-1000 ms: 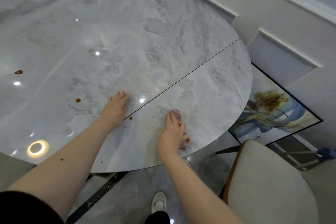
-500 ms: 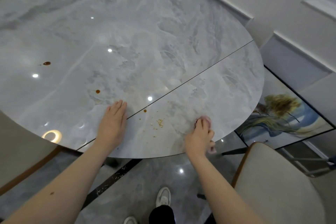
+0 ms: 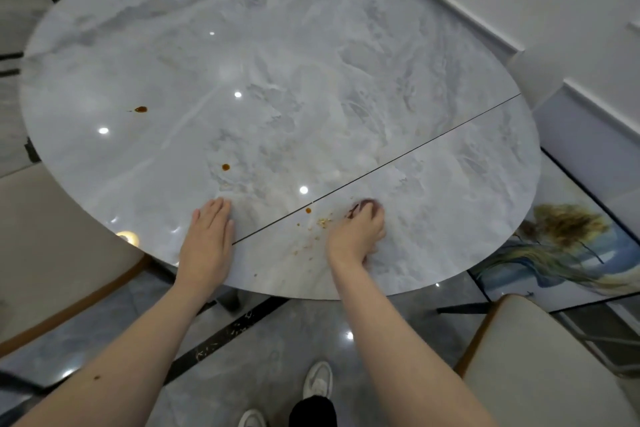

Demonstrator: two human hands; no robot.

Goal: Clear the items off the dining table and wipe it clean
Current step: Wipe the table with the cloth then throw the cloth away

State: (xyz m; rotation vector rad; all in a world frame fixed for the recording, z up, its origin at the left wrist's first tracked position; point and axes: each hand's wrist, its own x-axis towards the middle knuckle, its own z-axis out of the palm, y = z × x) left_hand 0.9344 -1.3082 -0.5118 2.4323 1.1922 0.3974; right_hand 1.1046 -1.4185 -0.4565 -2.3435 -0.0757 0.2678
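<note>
Near the table's front edge, the right hand has its fingers curled round a pinkish cloth, pressing it down by some crumbs. Left hand lies flat, fingers straight, on the marble table. Brown sauce spots sit further out.

I am counting one round marble table in front of me, carrying three brown sauce drops and one scatter of crumbs near its near edge. I am using two hands: my left hand and my right hand, with one cloth. Two chairs are sitting by the table's near edge, and one framed painting is lying on the floor.
</note>
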